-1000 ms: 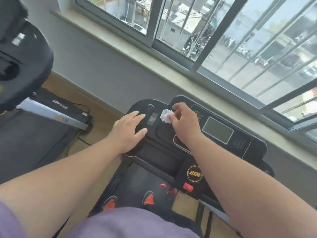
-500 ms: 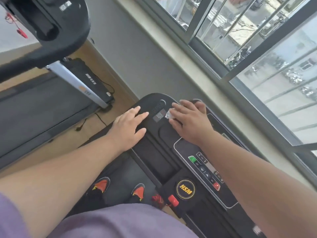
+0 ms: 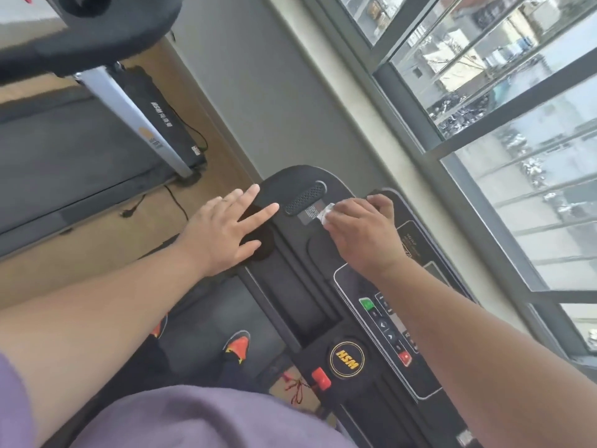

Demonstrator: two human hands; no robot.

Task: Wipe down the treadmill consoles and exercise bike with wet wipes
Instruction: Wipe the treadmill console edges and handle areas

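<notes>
A black treadmill console (image 3: 323,286) runs diagonally under me, with a speaker grille (image 3: 304,198), a button panel (image 3: 387,324) and a round HSM badge (image 3: 347,359). My right hand (image 3: 358,234) presses a crumpled white wet wipe (image 3: 328,212) onto the console just right of the grille; only the wipe's edge shows past my fingers. My left hand (image 3: 223,231) lies flat on the console's left end, fingers spread, holding nothing.
A second treadmill (image 3: 80,150) stands to the left, its console (image 3: 97,24) at top left and a cord (image 3: 181,202) on the wooden floor. A grey wall and barred window (image 3: 484,92) run along the right. My orange-toed shoes (image 3: 237,347) stand on the belt below.
The view has rolled further, tilting the console. My right hand with the wipe stays just right of the speaker grille. The left hand stays flat, fingers a little more spread.
</notes>
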